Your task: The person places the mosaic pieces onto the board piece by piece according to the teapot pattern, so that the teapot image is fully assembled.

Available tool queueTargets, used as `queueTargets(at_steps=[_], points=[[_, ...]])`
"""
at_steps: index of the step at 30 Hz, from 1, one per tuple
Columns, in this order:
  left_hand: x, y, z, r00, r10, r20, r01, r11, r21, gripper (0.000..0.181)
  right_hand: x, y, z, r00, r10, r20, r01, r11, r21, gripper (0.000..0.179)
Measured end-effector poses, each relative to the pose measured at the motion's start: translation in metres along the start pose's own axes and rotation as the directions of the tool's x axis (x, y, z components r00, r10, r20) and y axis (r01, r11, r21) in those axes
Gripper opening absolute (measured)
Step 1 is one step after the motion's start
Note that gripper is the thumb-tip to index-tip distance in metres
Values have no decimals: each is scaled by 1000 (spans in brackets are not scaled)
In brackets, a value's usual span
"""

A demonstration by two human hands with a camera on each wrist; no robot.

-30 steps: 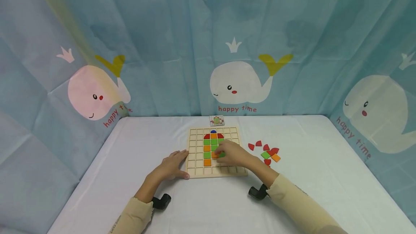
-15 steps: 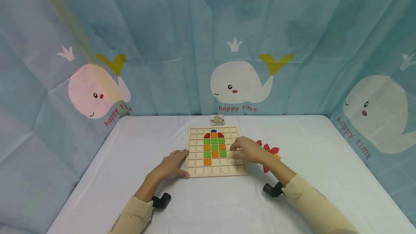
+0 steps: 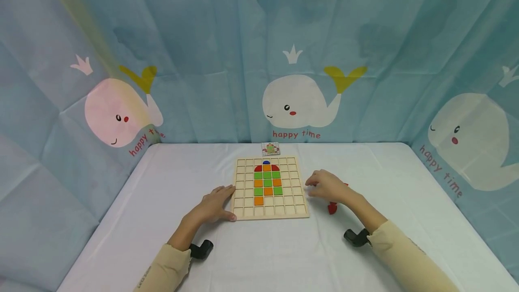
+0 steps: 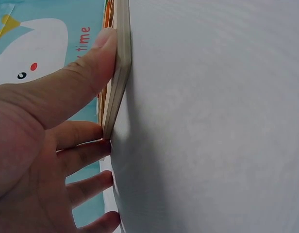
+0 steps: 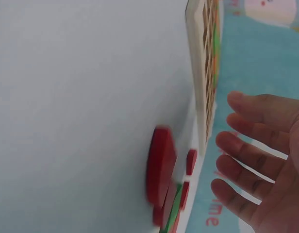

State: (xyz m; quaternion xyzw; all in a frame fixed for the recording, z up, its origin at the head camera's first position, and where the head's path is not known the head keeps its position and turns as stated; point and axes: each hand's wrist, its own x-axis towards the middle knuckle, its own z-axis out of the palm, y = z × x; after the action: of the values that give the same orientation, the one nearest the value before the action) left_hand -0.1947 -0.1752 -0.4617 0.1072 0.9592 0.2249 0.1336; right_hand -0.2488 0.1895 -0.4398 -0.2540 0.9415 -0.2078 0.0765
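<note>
A wooden grid board [image 3: 289,202] lies on the table. In its squares are green tiles [image 3: 267,183], orange tiles [image 3: 258,201], red curved pieces [image 3: 275,168] and a blue piece [image 3: 266,162]. My left hand [image 3: 212,204] rests at the board's left side, thumb at the near corner and fingers extended toward the edge. Off the board's right edge, my right hand [image 3: 327,186] hovers with loosely bent fingers and nothing between them. Beneath and beside it lie loose red pieces [image 5: 160,167] and a green tile [image 5: 174,208], mostly hidden in the head view.
A small picture card [image 3: 270,148] lies behind the board. White cloth [image 3: 259,256] covers the table, and a blue curtain [image 3: 219,102] with whale prints hangs behind and at the sides. Black wrist mounts [image 3: 357,238] stick out below both forearms.
My right hand has moved right, off the board to beside the loose pieces. An orange tile and a green tile it had covered now show in the right column. My left hand stays put.
</note>
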Motion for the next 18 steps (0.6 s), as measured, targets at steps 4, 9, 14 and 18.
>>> queueTargets(at_steps=[4, 9, 14, 18], points=[[0, 0, 0, 1000, -1, -1, 1, 1000, 0, 94, -5, 9, -3, 999, 36, -2, -36, 999, 4, 22], [1, -1, 1, 1000, -8, -1, 8, 1000, -4, 95, -9, 17, -6, 995, 96, 4, -96, 995, 13, 22], [2, -1, 2, 1000, -21, 5, 22, 1000, -7, 96, -12, 26, -5, 986, 169, 10, -169, 986, 8, 23], [2, -2, 2, 1000, -24, 6, 24, 1000, -7, 97, -15, 33, -5, 977, 213, 26, -214, 977, 1, 28]])
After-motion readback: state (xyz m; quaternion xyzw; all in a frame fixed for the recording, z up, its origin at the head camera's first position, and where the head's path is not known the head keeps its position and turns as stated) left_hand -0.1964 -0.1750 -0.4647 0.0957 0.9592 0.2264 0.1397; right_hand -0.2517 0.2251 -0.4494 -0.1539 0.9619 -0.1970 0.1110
